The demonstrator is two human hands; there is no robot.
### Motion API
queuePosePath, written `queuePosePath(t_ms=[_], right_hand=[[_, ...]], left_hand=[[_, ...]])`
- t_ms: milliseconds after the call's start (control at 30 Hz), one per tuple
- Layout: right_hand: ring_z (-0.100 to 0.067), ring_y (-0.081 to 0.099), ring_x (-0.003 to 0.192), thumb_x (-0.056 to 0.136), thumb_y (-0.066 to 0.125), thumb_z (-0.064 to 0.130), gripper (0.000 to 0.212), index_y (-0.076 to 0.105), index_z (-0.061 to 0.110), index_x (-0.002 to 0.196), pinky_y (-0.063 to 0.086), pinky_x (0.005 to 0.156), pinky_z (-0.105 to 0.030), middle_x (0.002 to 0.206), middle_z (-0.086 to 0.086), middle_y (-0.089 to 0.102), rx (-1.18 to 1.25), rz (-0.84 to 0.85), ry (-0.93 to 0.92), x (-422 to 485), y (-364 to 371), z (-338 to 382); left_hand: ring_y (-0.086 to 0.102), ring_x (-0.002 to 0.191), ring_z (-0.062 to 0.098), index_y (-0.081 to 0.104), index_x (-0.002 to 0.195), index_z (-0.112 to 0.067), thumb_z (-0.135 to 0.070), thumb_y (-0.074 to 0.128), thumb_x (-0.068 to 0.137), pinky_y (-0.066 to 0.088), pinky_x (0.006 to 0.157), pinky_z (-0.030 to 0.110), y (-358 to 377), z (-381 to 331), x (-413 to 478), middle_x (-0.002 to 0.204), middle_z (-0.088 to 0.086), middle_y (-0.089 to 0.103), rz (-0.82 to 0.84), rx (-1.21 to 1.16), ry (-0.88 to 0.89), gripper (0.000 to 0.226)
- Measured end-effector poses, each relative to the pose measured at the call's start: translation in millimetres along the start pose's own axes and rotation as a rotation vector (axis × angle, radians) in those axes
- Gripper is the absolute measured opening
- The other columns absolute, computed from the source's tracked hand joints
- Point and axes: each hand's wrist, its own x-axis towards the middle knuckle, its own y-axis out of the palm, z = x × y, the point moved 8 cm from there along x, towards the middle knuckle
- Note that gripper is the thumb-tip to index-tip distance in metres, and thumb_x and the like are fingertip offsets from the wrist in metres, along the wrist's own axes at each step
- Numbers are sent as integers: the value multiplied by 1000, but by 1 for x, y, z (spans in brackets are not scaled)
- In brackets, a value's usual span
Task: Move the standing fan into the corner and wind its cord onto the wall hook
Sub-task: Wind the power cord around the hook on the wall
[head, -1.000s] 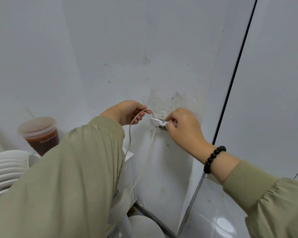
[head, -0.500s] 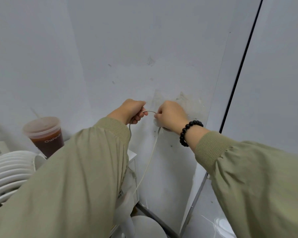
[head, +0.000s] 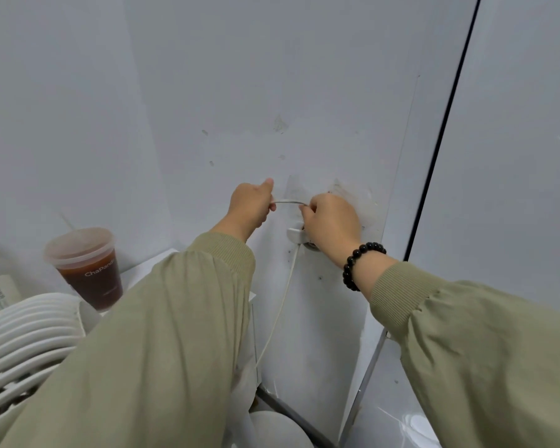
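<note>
A white desk (head: 144, 269) shows at left of centre, largely covered. On it, toward the left of the frame, stands a lidded plastic cup (head: 84, 266) of brown drink with a straw. The glossy floor (head: 388, 425) fills the lower right. A round white base (head: 278, 428) sits at bottom centre.

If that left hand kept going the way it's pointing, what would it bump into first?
The left hand, gripping the cord, would probably meet the grey wall first, though depth is unclear.
</note>
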Motion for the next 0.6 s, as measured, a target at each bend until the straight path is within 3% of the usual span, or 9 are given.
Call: queuePosePath(t_ms=[133,233,333,400,500,600], right_hand=[[-20,54,67,93,50,24,26,63,6,81,37,52,-27,76,-7,65,202,-130,101,-8,-9,-11],[-24,54,68,91,45,16,19,61,7,87,39,56,-29,75,-6,63,-11,-159,-104,-9,-20,13],[-23,45,62,92,44,20,20,54,9,77,29,53,-28,67,-3,54,-209,-136,-273,-7,-24,34],[-21,38,54,93,44,25,34,43,12,62,22,46,-28,55,1,43,-116,-151,-177,-2,-31,26],[-17,26,45,93,48,27,50,28,15,49,21,45,-29,46,0,29,296,-205,107,7,-42,-7],[-17,25,46,87,52,24,44,29,15,51,22,46,-29,48,-1,30,248,-251,63,6,-50,-3]], left_hand=[[40,48,20,51,47,-9,-26,40,92,34,52,26,-4,3,-1,48,4,43,-18,139,8,49],[39,45,16,51,47,-10,-25,43,93,33,50,25,8,-7,-5,46,3,42,47,211,110,49],[39,46,15,52,48,-11,-28,43,95,35,54,26,14,-14,-7,46,3,42,59,196,158,51],[41,49,16,52,48,-11,-30,38,95,36,57,27,9,-8,-3,48,2,44,13,143,121,53],[42,52,17,52,48,-10,-30,29,97,36,66,28,0,7,0,50,1,45,4,173,31,58],[38,48,19,52,50,-8,-32,31,97,35,55,27,0,14,1,49,5,41,57,173,-26,57]])
